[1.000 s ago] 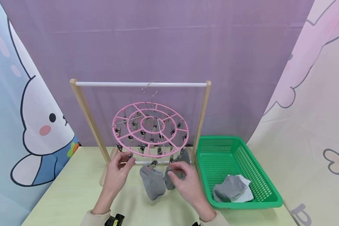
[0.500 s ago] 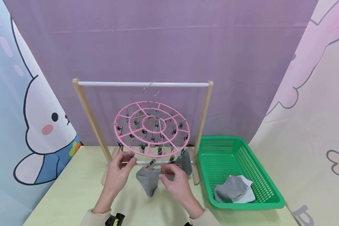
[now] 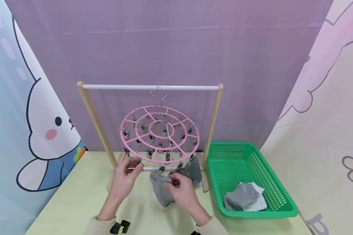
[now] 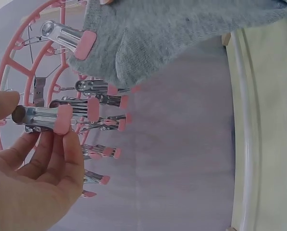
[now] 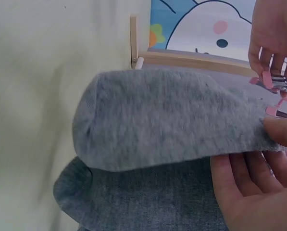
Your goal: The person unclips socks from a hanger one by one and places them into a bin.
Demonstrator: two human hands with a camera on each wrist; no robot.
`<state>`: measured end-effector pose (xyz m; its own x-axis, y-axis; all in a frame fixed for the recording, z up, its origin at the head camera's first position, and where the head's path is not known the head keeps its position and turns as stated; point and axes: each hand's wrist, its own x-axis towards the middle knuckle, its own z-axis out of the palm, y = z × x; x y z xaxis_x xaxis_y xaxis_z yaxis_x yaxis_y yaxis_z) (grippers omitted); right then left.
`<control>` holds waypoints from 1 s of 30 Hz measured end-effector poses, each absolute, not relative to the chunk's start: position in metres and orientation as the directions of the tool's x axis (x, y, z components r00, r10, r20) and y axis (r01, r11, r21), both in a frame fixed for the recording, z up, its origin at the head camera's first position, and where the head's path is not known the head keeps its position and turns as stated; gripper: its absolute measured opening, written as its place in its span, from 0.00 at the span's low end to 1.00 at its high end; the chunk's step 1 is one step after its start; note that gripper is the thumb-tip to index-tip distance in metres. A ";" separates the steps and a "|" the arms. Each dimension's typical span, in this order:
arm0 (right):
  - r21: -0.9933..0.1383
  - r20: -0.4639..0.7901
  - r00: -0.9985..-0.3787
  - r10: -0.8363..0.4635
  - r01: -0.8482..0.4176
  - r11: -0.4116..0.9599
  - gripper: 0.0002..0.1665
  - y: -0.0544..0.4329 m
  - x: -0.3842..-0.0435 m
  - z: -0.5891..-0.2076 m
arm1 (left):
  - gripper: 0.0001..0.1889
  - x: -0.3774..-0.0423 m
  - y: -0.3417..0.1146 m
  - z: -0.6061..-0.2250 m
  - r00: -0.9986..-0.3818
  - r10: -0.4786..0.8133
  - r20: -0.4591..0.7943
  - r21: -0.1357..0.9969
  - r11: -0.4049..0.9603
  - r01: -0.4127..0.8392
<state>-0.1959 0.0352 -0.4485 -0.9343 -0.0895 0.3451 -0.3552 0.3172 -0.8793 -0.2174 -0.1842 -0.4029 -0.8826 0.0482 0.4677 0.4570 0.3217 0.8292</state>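
A pink round drying hanger [image 3: 159,162] carries several metal clips with pink tips. At its front left, my left hand [image 3: 123,176] pinches one clip [image 4: 42,118] between thumb and fingers; that clip has no cloth in it. My right hand [image 3: 183,192] holds the upper edge of a grey sock [image 3: 161,189], thumb on one side and fingers on the other. One corner of this sock hangs from another clip [image 4: 68,38]. Behind the right hand hangs more grey sock cloth [image 3: 194,171], also seen as a darker grey sock [image 5: 148,197] in the right wrist view.
The hanger hooks onto the white bar [image 3: 120,87] of a wooden-sided rack [image 3: 95,122]. To the right stands a green basket [image 3: 279,187] with a grey sock [image 3: 241,196] and white cloth [image 3: 259,203] inside. A purple curtain [image 3: 176,49] hangs behind the pale table [image 3: 73,192].
My right hand has moved left from the right-hand grey sock to the edge of the left one, which has swung and tilted. The left hand stays at its clip.
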 end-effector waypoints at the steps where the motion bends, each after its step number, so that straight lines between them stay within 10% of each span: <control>1: -0.882 0.342 -0.936 -0.088 -0.352 0.314 0.08 0.036 -0.195 -0.448 | 0.10 -0.217 -0.184 -0.403 -0.882 0.045 0.469 0.825 0.333 0.456; 8: -0.883 0.337 -0.935 -0.107 -0.353 0.309 0.04 0.040 -0.194 -0.443 | 0.19 -0.213 -0.181 -0.403 -0.834 -0.062 0.548 0.770 0.427 0.475; 19: -0.881 0.338 -0.935 -0.108 -0.355 0.312 0.04 0.046 -0.189 -0.432 | 0.10 -0.199 -0.163 -0.405 -0.498 -0.012 0.867 0.457 0.418 0.785; 30: -0.902 0.322 -0.936 -0.143 -0.349 0.255 0.05 0.053 -0.188 -0.429 | 0.14 -0.203 -0.146 -0.406 -0.784 0.179 0.595 0.718 0.320 0.618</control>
<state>-0.1876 0.0530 -0.4294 -0.9360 -0.1427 0.3219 -0.3490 0.2555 -0.9016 -0.2027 -0.1456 -0.4059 -0.7838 0.1791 0.5946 0.6179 0.3195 0.7184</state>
